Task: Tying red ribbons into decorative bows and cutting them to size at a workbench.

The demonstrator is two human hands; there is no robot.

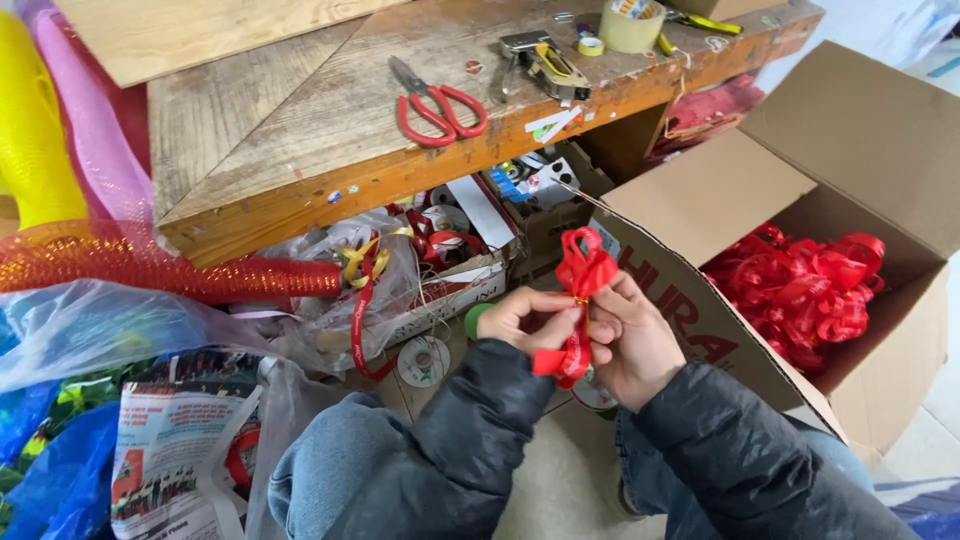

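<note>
Red ribbon bow (580, 280) pinched between both hands (590, 330) (loops upward).

Glossy red satin ribbon bow (582, 272), smooth, pinched at a small gold metallic tie. More shiny red ribbon bows (800, 285) inside matt brown cardboard box (860, 130). Rough, scuffed, unvarnished wooden table (330, 110). Scissors (435, 105): dull metal blades, glossy red plastic handles. Crinkled clear plastic bags (90, 325). Sparkly red mesh roll (150, 265). Matt dark quilted cloth sleeves (480, 420).
</note>
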